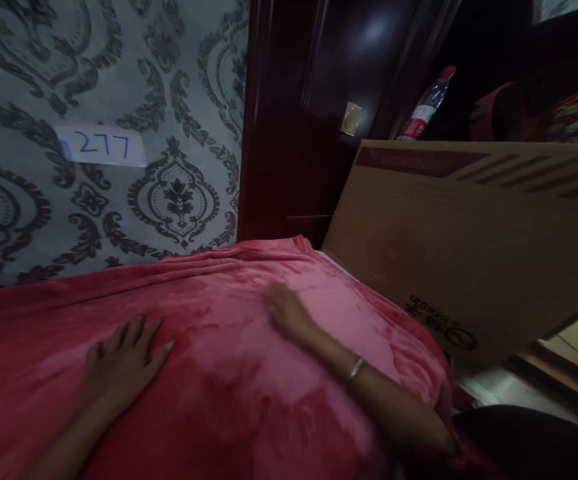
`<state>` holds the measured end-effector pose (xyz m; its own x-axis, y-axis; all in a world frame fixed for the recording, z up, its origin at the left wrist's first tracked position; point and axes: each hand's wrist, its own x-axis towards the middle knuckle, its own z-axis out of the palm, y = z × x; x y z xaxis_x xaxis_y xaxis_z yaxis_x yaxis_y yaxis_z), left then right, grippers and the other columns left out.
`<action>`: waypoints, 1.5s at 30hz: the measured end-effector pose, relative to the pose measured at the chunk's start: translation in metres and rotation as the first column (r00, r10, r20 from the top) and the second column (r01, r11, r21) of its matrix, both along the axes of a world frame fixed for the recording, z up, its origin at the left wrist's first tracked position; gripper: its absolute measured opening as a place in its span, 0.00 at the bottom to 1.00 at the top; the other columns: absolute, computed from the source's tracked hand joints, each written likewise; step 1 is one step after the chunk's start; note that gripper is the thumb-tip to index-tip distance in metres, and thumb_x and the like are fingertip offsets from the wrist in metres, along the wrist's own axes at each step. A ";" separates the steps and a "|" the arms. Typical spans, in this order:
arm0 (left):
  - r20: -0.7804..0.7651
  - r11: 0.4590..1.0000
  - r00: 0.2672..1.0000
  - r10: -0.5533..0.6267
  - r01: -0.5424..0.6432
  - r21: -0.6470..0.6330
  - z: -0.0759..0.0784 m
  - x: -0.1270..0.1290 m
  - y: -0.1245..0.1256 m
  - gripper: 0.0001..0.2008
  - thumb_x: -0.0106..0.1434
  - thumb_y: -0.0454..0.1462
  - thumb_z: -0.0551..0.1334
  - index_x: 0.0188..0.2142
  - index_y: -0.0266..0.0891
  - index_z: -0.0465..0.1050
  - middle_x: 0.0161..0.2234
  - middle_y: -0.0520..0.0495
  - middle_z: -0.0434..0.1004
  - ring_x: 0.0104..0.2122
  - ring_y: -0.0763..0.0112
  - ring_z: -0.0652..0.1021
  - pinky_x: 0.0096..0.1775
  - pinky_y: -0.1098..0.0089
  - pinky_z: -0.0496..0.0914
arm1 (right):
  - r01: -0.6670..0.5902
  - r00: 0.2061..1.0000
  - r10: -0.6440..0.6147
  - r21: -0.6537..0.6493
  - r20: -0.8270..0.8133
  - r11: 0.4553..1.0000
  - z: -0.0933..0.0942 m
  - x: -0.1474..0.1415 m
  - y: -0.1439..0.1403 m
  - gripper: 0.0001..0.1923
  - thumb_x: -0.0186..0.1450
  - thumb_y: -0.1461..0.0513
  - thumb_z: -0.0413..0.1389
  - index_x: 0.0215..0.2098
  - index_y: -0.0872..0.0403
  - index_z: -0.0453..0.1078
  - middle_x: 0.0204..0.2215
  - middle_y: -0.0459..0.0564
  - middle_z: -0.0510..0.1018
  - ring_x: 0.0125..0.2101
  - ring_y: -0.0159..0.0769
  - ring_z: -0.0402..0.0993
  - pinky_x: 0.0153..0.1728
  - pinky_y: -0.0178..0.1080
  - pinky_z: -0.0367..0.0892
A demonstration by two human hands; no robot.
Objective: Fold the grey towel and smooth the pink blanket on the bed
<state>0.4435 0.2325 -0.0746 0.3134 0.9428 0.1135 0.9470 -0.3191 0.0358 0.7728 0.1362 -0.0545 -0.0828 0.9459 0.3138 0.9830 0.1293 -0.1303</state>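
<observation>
Where the red fleece blanket (229,373) is spread across the bed, both hands are laid on its upper surface. The left hand (121,363) is placed flat, palm down, with the fingers (141,330) spread and extended toward the wall; nothing is gripped by it. The right hand (286,310) is positioned farther forward, near the middle of the blanket, and is blurred; it appears to be open and pressed against the fabric, but the finger position cannot be confirmed. A silver bracelet (355,369) is worn on the right wrist.

The blanket is bounded at its far edge by the patterned wallpaper (179,100), against which a fold of the fabric is raised. A paper label marked 277 (101,145) is fixed to the wallpaper above the left hand. A dark wooden door (319,100) is located beside the wallpaper, to the right. A large cardboard sheet (469,247) is leaned at the right edge of the bed, just beside the blanket. A plastic bottle with a red cap (426,107) is seen behind the cardboard, well apart from both hands.
</observation>
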 end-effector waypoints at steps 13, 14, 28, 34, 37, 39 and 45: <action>-0.057 0.999 0.997 0.046 -0.046 -0.004 -0.010 -0.003 0.003 0.38 0.64 0.53 0.44 0.70 0.41 0.57 0.72 0.44 0.51 0.70 0.49 0.54 0.64 0.42 0.53 | 0.600 0.788 -0.612 -0.295 0.061 0.743 0.011 0.163 0.031 0.29 0.75 0.58 0.36 0.72 0.55 0.54 0.71 0.61 0.55 0.69 0.53 0.53 0.63 0.64 0.53; -0.054 0.999 0.997 0.049 -0.049 -0.011 -0.010 -0.003 0.002 0.38 0.64 0.53 0.44 0.70 0.41 0.57 0.72 0.44 0.51 0.70 0.49 0.54 0.64 0.42 0.53 | 0.646 0.748 -0.660 -0.296 0.065 0.703 0.007 0.180 0.026 0.29 0.75 0.57 0.36 0.72 0.53 0.53 0.71 0.59 0.54 0.69 0.53 0.53 0.63 0.65 0.54; -0.002 0.999 0.999 0.044 -0.044 -0.004 -0.013 -0.004 0.001 0.38 0.64 0.53 0.44 0.69 0.41 0.59 0.72 0.44 0.51 0.70 0.46 0.54 0.64 0.41 0.53 | -0.470 0.882 0.469 -0.014 -0.049 0.882 -0.024 -0.024 0.095 0.28 0.70 0.51 0.54 0.67 0.41 0.62 0.66 0.46 0.66 0.65 0.44 0.61 0.66 0.49 0.57; 0.007 0.999 0.999 0.051 -0.051 0.003 -0.019 -0.008 0.002 0.38 0.63 0.54 0.47 0.69 0.43 0.60 0.72 0.45 0.51 0.70 0.46 0.55 0.65 0.42 0.53 | 0.028 0.999 -0.023 -0.174 0.031 0.984 -0.008 0.071 0.136 0.25 0.74 0.57 0.46 0.68 0.51 0.63 0.68 0.50 0.62 0.68 0.38 0.54 0.68 0.41 0.48; -0.002 0.998 0.998 0.057 -0.057 -0.006 -0.023 -0.009 0.002 0.37 0.63 0.54 0.48 0.69 0.45 0.59 0.72 0.46 0.50 0.70 0.47 0.55 0.65 0.42 0.52 | 0.368 0.930 -0.364 -0.220 0.057 0.904 -0.005 0.156 0.140 0.26 0.74 0.59 0.40 0.65 0.57 0.65 0.66 0.59 0.66 0.67 0.47 0.57 0.67 0.55 0.50; 0.000 0.999 0.999 0.053 -0.053 0.001 -0.024 -0.010 0.001 0.37 0.64 0.54 0.48 0.69 0.46 0.59 0.72 0.47 0.50 0.71 0.48 0.54 0.66 0.42 0.52 | 0.517 0.854 -0.515 -0.237 0.072 0.823 -0.012 0.186 0.136 0.28 0.75 0.58 0.36 0.65 0.55 0.66 0.67 0.59 0.64 0.69 0.51 0.53 0.65 0.62 0.50; 0.020 0.999 0.999 0.045 -0.045 -0.015 -0.013 -0.005 -0.005 0.36 0.65 0.53 0.48 0.69 0.44 0.59 0.72 0.44 0.51 0.70 0.47 0.55 0.65 0.42 0.52 | 0.619 0.778 -0.622 -0.289 0.093 0.731 -0.004 0.183 0.131 0.27 0.75 0.58 0.37 0.63 0.54 0.69 0.66 0.58 0.65 0.69 0.55 0.52 0.63 0.63 0.53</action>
